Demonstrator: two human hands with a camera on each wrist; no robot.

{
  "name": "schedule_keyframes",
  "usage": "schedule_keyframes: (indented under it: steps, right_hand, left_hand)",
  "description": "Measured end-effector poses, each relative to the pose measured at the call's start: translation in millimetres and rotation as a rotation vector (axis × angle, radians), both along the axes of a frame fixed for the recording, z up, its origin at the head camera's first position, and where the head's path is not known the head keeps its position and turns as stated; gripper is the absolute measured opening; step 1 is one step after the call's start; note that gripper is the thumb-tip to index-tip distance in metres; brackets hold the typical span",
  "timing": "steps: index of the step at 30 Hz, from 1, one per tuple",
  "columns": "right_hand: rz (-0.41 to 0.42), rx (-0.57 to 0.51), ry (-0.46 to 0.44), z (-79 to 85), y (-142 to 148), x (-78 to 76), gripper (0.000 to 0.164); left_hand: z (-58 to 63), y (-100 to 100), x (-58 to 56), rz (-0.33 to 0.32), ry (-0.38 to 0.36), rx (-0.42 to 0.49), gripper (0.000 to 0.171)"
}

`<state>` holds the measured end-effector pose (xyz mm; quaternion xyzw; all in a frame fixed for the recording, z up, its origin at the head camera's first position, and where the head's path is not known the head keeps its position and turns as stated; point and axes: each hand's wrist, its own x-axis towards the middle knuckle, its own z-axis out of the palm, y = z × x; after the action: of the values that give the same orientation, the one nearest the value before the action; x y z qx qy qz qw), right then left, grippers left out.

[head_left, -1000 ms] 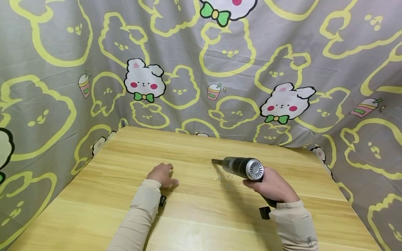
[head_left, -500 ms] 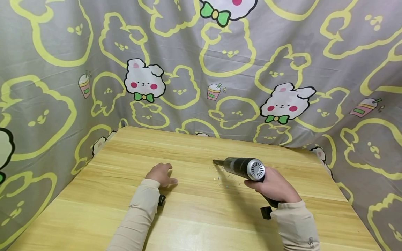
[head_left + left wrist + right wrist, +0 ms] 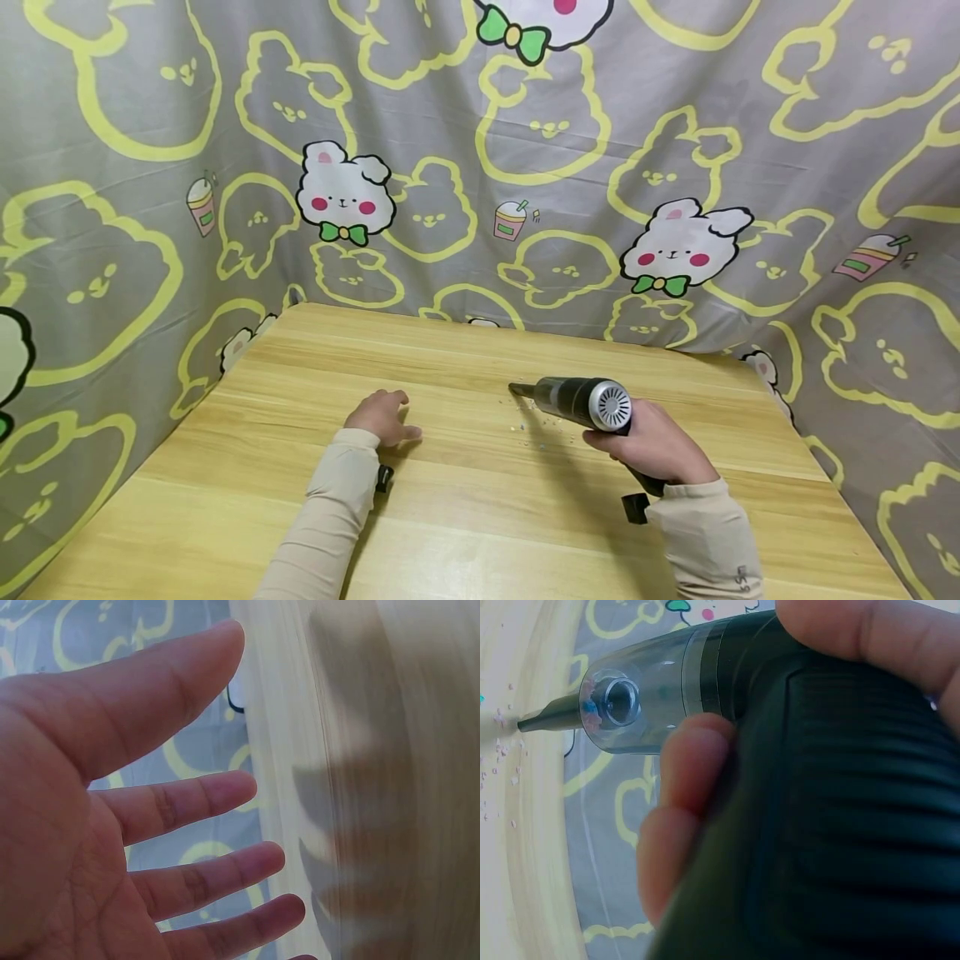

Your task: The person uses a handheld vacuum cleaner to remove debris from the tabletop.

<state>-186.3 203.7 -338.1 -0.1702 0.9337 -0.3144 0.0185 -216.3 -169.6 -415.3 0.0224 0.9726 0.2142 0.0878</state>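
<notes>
My right hand (image 3: 663,442) grips the ribbed black handle of a handheld vacuum cleaner (image 3: 573,400), its silver vented end facing back. In the right wrist view, fingers curl round the handle (image 3: 870,795), and bits of pink and blue show inside the clear dust cup (image 3: 656,690). The narrow black nozzle (image 3: 551,716) points down at the tabletop, among scattered small scraps (image 3: 522,427). Left of them, my left hand (image 3: 381,417) hovers low over the wood with nothing in it. Its fingers (image 3: 217,795) are spread and relaxed in the left wrist view.
The wood-grain table (image 3: 450,500) fills the space below both arms. A grey curtain (image 3: 450,275) with yellow outlines and rabbit faces hangs along its back and sides. Small black wrist devices (image 3: 635,508) sit at both cuffs.
The vacuum and my right hand have shifted very slightly right. My left hand has drifted a little to the left, still holding nothing.
</notes>
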Motion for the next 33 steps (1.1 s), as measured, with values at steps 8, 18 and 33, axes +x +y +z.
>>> schedule_keyframes:
  steps: [8,18,33]
  right_hand:
    - [0.004,0.013,-0.013,0.5,0.7,0.4,0.043]
    - [-0.001,0.004,-0.01,4.4,3.2,1.8,0.039]
    - [-0.009,0.019,0.006,5.5,6.0,2.8,0.037]
  left_hand:
    - [0.2,-0.8,-0.2,0.003,-0.005,0.007,0.061]
    - [0.7,1.9,-1.5,0.008,-0.012,0.009,0.062]
    - [0.8,7.7,0.3,-0.013,-0.005,0.012,0.062]
